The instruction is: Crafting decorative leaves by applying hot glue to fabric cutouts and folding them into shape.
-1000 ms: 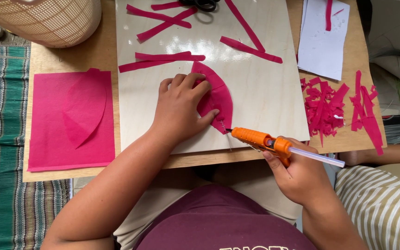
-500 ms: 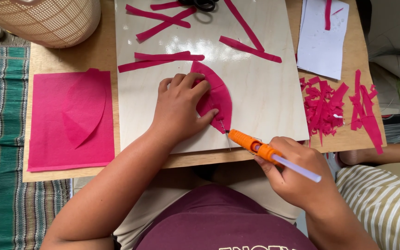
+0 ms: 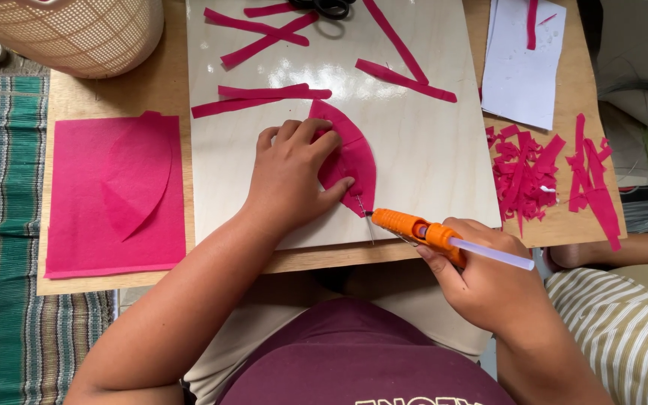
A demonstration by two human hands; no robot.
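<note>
Pink petal piece (image 3: pixel 355 161), a leaf-shaped cut of pink material, lies on a pale wooden board (image 3: pixel 429 150) which rests on the desk (image 3: pixel 114 90). The left hand (image 3: pixel 290 180) lies flat on the left part of this piece, its fingers (image 3: pixel 316 139) a little spread and pressing down, and the thumb reaches to the right side near the lower tip. The right hand (image 3: pixel 481 274) is closed around an orange glue gun (image 3: pixel 418 229); a clear glue stick (image 3: pixel 493 255) comes out from the back of it. The nozzle of the gun points to the left and sits just at the pointed lower tip of the piece, close to the front edge of the board. If the nozzle really touches the material, I cannot tell.

Several long pink strips (image 3: pixel 264 94) lie across the upper part of the board, and black scissors (image 3: pixel 328 7) are at its top edge, only partly in view. To the left of the board, on the desk, a pink sheet (image 3: pixel 76 225) lies flat with another petal shape (image 3: pixel 136 176) on top of it. To the right of the board there is a heap of small pink scraps (image 3: pixel 523 172), and above it a white paper (image 3: pixel 519 67). A woven basket (image 3: pixel 76 34) stands at the upper left corner. A striped rug (image 3: pixel 1 225) covers the floor on the left side.
</note>
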